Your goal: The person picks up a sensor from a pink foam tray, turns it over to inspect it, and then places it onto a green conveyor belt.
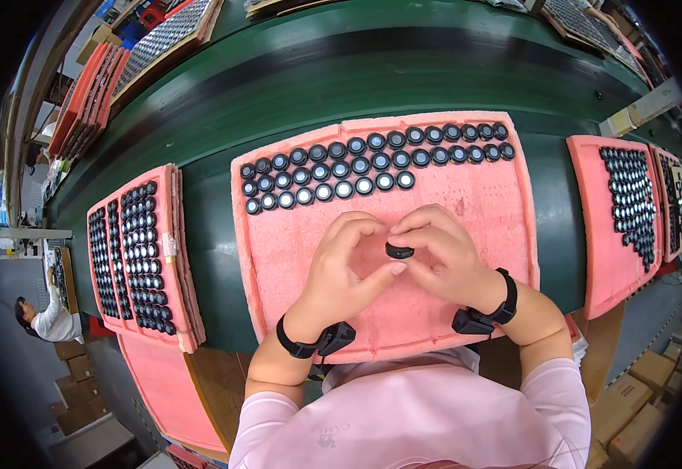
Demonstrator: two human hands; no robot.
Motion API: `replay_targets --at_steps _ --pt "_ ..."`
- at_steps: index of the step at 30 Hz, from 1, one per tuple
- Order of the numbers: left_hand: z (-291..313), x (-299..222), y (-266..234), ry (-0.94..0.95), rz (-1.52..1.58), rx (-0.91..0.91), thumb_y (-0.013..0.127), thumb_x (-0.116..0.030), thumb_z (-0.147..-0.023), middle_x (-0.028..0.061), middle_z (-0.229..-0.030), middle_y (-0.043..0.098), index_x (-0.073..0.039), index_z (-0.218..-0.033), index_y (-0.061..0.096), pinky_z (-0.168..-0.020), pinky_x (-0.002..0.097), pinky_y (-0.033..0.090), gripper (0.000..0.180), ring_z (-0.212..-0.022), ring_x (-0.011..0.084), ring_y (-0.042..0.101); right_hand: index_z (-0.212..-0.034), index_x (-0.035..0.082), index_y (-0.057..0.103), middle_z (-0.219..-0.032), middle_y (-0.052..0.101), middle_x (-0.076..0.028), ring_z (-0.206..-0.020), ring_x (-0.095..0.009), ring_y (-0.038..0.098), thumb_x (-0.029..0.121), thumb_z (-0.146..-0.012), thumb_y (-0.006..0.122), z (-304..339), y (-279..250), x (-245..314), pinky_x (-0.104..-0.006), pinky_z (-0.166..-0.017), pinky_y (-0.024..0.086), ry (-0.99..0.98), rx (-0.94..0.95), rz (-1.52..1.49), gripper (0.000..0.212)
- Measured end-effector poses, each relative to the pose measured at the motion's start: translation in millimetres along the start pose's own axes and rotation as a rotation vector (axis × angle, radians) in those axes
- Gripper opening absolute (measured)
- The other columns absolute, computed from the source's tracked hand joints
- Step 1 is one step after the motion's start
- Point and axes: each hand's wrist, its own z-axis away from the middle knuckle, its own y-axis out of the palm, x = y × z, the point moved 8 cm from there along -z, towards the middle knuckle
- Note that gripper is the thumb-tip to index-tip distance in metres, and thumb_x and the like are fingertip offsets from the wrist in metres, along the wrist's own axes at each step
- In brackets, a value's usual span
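Over the middle of the pink foam tray (310, 273), both my hands meet around a small black round part (400, 251), seen nearly edge-on. My right hand (439, 254) is closed with the part at its thumb and fingers. From the other side my left hand (353, 262) curves in, its thumb tip just below the part and its index fingertip above; the exact contact is partly hidden. Rows of similar black round parts (364, 185) with pale, shiny centres stand along the tray's far side.
A green work surface (294, 78) runs behind the tray. To the left lies a stack of pink trays (175, 258) filled with black parts; another loaded pink tray (595, 234) lies right. Farther left is a person in white (55, 320). Cardboard boxes (622, 406) stand at lower right.
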Motion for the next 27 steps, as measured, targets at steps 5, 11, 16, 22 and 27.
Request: replay_targets --at_steps 5,11,16,22,27 --pt "2 5 7 0.070 -0.008 0.017 0.079 -0.006 -0.072 0.0145 -0.106 0.060 0.000 -0.105 0.060 -0.087 0.0379 0.050 0.039 -0.101 0.0303 0.059 -0.102 0.004 0.065 -0.106 0.061 -0.013 -0.095 -0.029 0.061 -0.008 -0.068 0.070 -1 2 10 -0.0380 -0.083 0.050 -0.110 0.021 0.172 0.036" --pt "0 2 2 0.106 0.042 -0.027 0.074 0.000 -0.073 0.0115 -0.110 0.060 -0.001 -0.109 0.060 -0.089 0.0340 0.047 0.040 -0.103 0.0238 0.058 -0.108 0.003 0.060 -0.108 0.059 -0.012 -0.098 -0.026 0.060 -0.012 -0.073 0.062 -2 -4 -11 -0.0361 -0.087 0.049 0.120 -0.033 -0.082 0.039" --pt "-1 -3 0 0.128 0.029 -0.034 0.076 0.002 -0.072 0.0131 -0.108 0.059 -0.001 -0.111 0.061 -0.088 0.0368 0.049 0.042 -0.101 0.0280 0.059 -0.111 0.001 0.058 -0.107 0.060 -0.008 -0.105 -0.018 0.059 -0.008 -0.084 0.056 8 4 -33 -0.0318 -0.092 0.049 0.386 -0.085 -0.576 0.028" --pt "0 1 1 0.129 0.041 -0.046 0.071 0.004 -0.071 0.0122 -0.108 0.058 -0.002 -0.110 0.060 -0.090 0.0340 0.047 0.041 -0.102 0.0241 0.058 -0.110 -0.001 0.058 -0.109 0.061 -0.007 -0.105 -0.014 0.059 -0.006 -0.089 0.056 12 10 -40 -0.0314 -0.093 0.048 0.575 0.011 -0.737 0.022" --pt "2 3 1 0.105 0.034 -0.044 0.071 0.004 -0.071 0.0127 -0.107 0.058 -0.001 -0.110 0.061 -0.089 0.0337 0.047 0.040 -0.100 0.0243 0.059 -0.109 -0.001 0.057 -0.107 0.060 -0.007 -0.103 -0.014 0.059 -0.006 -0.089 0.058 16 16 -40 -0.0327 -0.092 0.048 0.608 0.039 -0.789 0.020"
